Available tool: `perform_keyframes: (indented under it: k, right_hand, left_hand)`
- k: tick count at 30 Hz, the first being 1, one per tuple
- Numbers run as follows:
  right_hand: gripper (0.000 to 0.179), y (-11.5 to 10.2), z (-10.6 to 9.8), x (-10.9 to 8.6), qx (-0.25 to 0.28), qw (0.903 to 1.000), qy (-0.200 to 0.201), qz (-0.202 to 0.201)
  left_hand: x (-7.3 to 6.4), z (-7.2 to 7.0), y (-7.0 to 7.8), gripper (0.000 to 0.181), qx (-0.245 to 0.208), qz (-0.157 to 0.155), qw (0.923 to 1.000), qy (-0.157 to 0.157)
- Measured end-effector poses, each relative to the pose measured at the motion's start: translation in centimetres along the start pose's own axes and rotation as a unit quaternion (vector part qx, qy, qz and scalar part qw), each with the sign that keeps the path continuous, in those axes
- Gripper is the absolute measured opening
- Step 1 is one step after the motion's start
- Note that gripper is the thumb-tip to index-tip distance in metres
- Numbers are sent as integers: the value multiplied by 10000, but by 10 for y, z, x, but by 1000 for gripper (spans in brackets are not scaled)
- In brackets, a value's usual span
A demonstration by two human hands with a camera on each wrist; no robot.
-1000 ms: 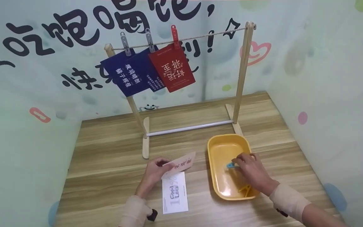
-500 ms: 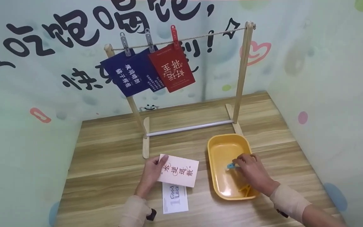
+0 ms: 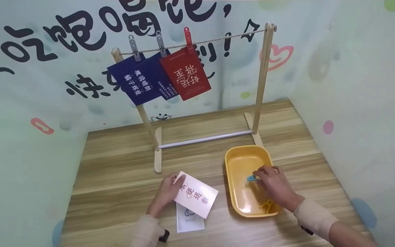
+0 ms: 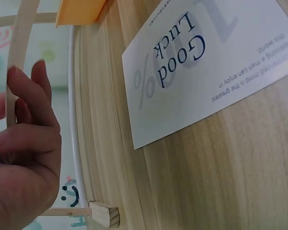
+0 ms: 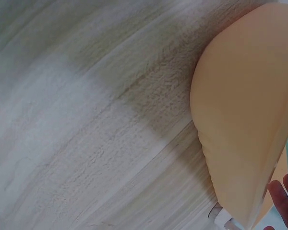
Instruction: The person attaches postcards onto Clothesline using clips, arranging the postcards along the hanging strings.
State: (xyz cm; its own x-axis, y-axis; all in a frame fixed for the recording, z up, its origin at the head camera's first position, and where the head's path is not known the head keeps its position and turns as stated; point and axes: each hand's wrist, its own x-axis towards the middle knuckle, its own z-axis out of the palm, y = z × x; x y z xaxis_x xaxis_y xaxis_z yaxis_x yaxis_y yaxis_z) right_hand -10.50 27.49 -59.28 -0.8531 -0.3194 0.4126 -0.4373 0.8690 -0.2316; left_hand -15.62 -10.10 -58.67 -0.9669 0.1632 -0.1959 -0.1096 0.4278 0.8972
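My left hand (image 3: 167, 189) pinches the edge of a pale pink card (image 3: 197, 195) with red characters, thumb on its face. The card is tilted above a white "Good Luck" card (image 3: 190, 222), which lies flat on the table and is partly covered in the head view. In the left wrist view that white card (image 4: 197, 62) shows nearly whole. My right hand (image 3: 275, 185) holds a blue clothespin (image 3: 251, 178) inside the yellow basin (image 3: 229, 181). A yellow clothespin (image 3: 267, 206) lies in the basin below this hand.
Behind the hands stands a wooden rack with a right post (image 3: 263, 79) and a white crossbar (image 3: 206, 139). Its rope (image 3: 230, 37) carries a red card (image 3: 185, 75) on a red clothespin and two blue cards (image 3: 134, 80) on grey clothespins. Walls enclose the table's back and sides.
The left hand has turned the pink card from a slanted, nearly edge-on pose to face up, then rotated it lower right. The right hand stays in place with the blue clothespin.
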Motion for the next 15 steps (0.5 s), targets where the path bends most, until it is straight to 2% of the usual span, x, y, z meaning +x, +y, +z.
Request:
perform_keyframes:
  k: [3,7,11,13,15]
  right_hand:
    - [27,1,0,0,-38,9999,77,-56]
    - [31,3,1,-1,-93,9996,244,-125]
    - [34,3,1,1,-76,9993,336,-135]
    - [32,4,-1,4,-41,9993,354,-139]
    - [31,4,-3,8,-35,9993,340,-166]
  left_hand:
    - [0,-2,-2,31,-536,-122,9983,-195]
    - [0,-6,-4,35,-1126,-237,9916,-588]
    - [-1,-8,-4,38,-1146,-208,9895,-854]
    - [0,-8,-3,38,-1007,-224,9913,-820]
    - [1,-8,-1,36,-777,-276,9944,-656]
